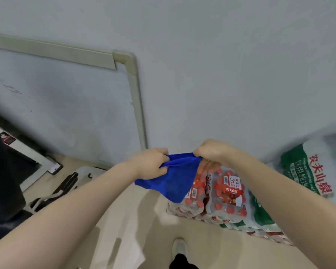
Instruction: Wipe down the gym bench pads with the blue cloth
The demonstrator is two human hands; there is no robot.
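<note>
Blue cloth [173,181] hangs between us: our left hand [150,166] at nine o'clock and right hand [208,152] at three both grip its top edge

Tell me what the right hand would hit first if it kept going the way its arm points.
Probably the grey wall. The right hand, gripping the cloth, points up and forward over the bottle packs; depth is unclear.

Both hands [179,162] grip blue cloth [173,183], seemingly taut.
</note>
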